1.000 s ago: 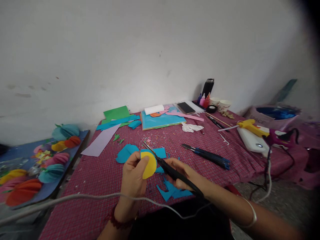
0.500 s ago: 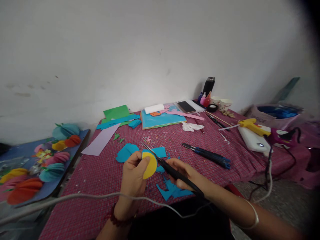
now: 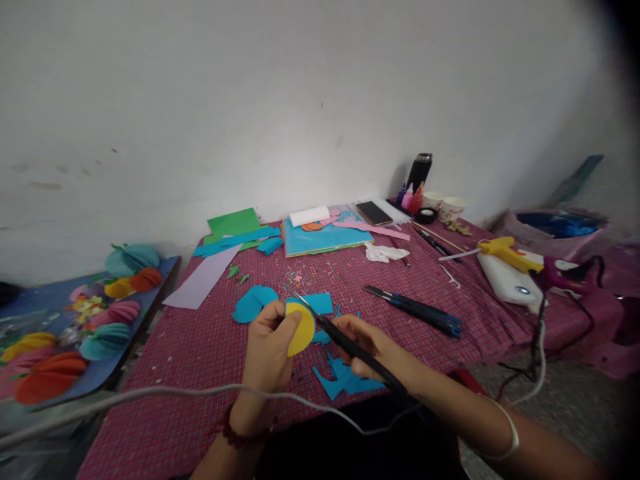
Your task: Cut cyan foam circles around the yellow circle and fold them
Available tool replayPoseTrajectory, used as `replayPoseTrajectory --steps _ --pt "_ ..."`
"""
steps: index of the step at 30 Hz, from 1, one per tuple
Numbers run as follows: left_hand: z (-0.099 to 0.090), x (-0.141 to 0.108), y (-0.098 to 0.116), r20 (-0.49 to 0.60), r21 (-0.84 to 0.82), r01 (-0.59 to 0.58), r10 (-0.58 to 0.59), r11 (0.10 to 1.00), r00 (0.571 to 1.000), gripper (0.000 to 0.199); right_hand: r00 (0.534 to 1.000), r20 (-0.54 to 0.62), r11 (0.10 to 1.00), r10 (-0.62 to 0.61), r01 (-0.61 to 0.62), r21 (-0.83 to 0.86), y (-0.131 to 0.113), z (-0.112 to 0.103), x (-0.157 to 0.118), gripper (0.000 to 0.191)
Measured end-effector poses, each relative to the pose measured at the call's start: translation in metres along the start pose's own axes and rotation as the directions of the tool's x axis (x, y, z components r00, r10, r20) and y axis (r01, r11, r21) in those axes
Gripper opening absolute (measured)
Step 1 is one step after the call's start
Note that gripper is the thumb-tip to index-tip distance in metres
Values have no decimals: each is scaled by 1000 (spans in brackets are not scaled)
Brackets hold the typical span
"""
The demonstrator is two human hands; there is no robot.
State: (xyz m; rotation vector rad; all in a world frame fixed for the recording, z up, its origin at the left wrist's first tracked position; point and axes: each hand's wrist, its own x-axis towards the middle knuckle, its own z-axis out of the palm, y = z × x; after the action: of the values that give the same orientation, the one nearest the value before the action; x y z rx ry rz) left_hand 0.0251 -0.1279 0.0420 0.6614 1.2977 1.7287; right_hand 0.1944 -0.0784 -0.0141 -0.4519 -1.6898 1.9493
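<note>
Between thumb and fingers, my left hand (image 3: 270,343) pinches a yellow paper circle (image 3: 302,332), with a sliver of blue paper showing along its top edge. My right hand (image 3: 373,347) is closed around black-handled scissors (image 3: 357,351), whose blades lie against the upper right edge of the circle. Whether the blades are parted is too small to tell. Blue paper circles (image 3: 254,303) rest on the table just beyond my left hand. A blue paper strip (image 3: 318,303) lies behind the blades, and blue offcuts (image 3: 345,381) are spread below my right hand.
A box cutter (image 3: 415,311) lies right of my hands. A yellow glue gun (image 3: 510,253) rests on a white device (image 3: 510,283). A white cable (image 3: 200,392) crosses in front of my forearms. Coloured paper ornaments (image 3: 105,341) sit on a blue board at left.
My hands, the yellow circle and the scissors keep nearly the same pose. The view has shifted very slightly.
</note>
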Motion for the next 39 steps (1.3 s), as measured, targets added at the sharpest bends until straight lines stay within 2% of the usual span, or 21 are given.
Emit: replayPoseTrajectory --steps 7,12,22,29,39 --pt "-2 1 0 31 13 1 -1 1000 1000 29 999 21 999 -45 45 -14 -1 -2 -1 52" --pt "-3 0 1 39 -8 -4 4 1000 999 28 998 -21 997 -59 59 -42 -3 1 -2 42" --pt "-6 0 7 76 -9 50 -49 999 996 28 1000 21 1000 -4 4 -24 -15 -1 -4 49" --pt "-6 1 9 99 8 82 -82 997 992 31 998 8 997 58 -58 -49 -17 -7 -5 46" --pt "-13 5 12 200 7 170 -168 985 965 29 991 99 992 92 -82 -99 -29 -20 -9 46"
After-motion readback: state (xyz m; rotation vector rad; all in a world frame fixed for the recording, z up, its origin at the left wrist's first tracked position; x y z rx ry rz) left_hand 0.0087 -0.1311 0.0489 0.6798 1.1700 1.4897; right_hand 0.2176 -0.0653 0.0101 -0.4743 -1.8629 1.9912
